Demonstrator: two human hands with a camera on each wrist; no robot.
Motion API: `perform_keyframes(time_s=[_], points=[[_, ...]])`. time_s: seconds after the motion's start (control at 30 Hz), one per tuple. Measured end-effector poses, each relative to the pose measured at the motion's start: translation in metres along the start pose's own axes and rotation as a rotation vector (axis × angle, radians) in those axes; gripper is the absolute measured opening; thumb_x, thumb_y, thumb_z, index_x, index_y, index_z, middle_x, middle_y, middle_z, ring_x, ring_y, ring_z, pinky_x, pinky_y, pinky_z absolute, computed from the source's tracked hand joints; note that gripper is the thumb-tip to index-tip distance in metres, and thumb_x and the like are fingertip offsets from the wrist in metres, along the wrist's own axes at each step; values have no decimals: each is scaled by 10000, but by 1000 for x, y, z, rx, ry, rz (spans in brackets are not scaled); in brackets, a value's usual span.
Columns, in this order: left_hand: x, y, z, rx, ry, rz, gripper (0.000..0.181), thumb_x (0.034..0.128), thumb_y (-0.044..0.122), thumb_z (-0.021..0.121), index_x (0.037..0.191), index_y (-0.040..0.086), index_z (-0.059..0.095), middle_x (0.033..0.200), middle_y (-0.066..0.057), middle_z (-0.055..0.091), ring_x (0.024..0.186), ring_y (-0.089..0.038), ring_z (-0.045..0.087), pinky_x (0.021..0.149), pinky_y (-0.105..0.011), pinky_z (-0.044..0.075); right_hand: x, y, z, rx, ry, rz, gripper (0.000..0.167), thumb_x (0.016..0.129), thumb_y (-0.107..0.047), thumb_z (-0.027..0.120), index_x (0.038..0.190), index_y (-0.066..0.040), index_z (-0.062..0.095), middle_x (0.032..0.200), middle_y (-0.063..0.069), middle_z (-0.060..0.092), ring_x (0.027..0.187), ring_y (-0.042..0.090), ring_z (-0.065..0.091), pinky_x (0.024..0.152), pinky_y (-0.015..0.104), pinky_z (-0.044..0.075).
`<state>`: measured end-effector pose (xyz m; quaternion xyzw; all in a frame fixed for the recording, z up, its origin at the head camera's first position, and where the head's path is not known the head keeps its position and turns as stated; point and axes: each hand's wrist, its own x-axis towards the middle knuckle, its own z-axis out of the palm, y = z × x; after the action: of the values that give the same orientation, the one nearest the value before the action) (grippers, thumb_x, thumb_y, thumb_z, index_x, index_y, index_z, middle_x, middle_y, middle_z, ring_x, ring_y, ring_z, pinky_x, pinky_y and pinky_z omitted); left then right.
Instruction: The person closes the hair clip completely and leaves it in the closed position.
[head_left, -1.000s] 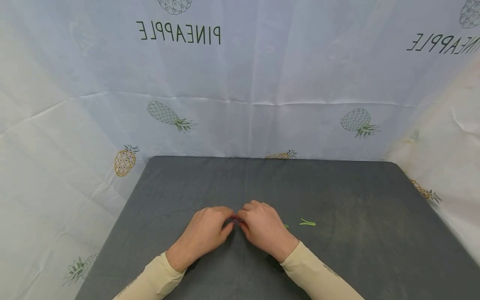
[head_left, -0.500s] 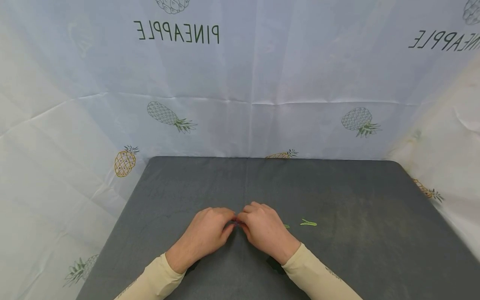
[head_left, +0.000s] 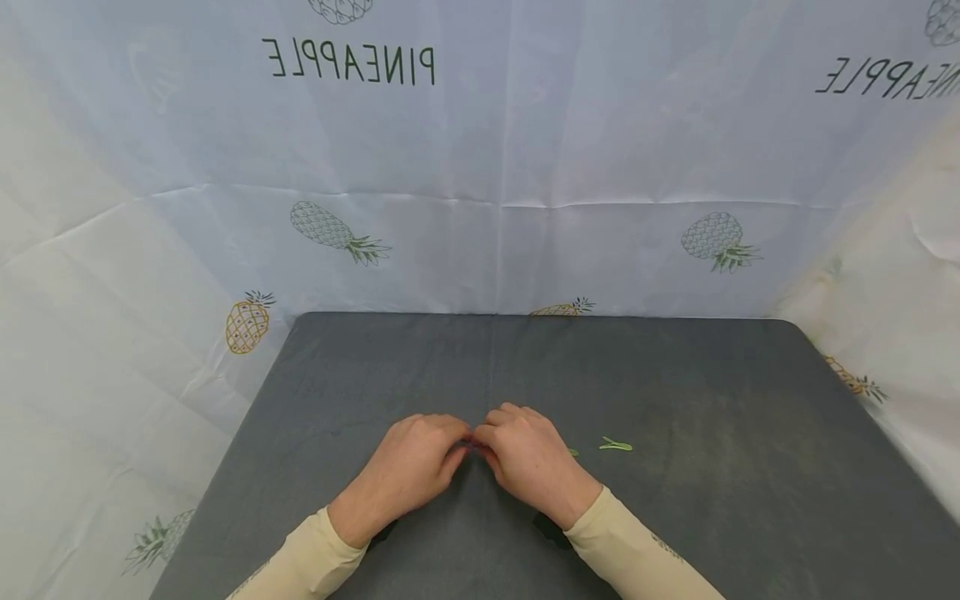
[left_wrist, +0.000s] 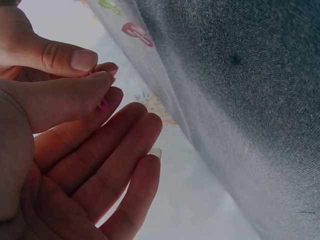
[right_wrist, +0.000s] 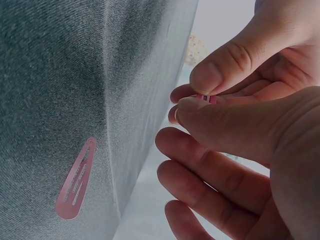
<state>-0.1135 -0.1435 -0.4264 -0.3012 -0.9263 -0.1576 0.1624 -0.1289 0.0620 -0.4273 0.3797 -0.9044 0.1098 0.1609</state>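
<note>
My left hand (head_left: 412,462) and right hand (head_left: 528,458) meet tip to tip over the dark table. Between thumbs and fingertips, both pinch a small pink snap hair clip (right_wrist: 206,98), most of it covered by the fingers. One pink end of the hair clip (left_wrist: 104,105) peeks out below the left thumb in the left wrist view. The other fingers of the left hand (left_wrist: 100,160) are loosely bent, as are those of the right hand (right_wrist: 225,170). A pink snap hair clip (right_wrist: 75,182) lies on the cloth in the right wrist view.
A green hair clip (head_left: 616,444) lies right of the right hand, with a green piece (head_left: 573,452) partly hidden beside that hand. In the left wrist view a reddish clip (left_wrist: 137,34) lies near the table edge. Pineapple-print curtain (head_left: 450,150) surrounds the grey table (head_left: 675,367).
Both hands stay in nearly the same place, fingertips still together on the pink hair clip. The head view shifts only slightly.
</note>
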Motion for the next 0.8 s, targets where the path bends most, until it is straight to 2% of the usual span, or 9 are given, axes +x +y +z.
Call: perform_keyframes(time_s=[0.47,0.8], points=[[0,-1,0,23,9,29,99,902,124,860,915,174,776,807,72,713,683,-105,646,673,-318,524,1,0,0,14,14,-8,101,900,-167,887,922,-235,816,818,-74,703,775,124,620,723,290,535],[0,-2,-1,26,-11,34,92,903,124,854,917,172,777,815,65,719,688,-101,637,673,-313,515,0,-1,-1,28,7,-10,93,912,-165,876,945,-232,821,822,-77,703,779,117,620,724,291,537]])
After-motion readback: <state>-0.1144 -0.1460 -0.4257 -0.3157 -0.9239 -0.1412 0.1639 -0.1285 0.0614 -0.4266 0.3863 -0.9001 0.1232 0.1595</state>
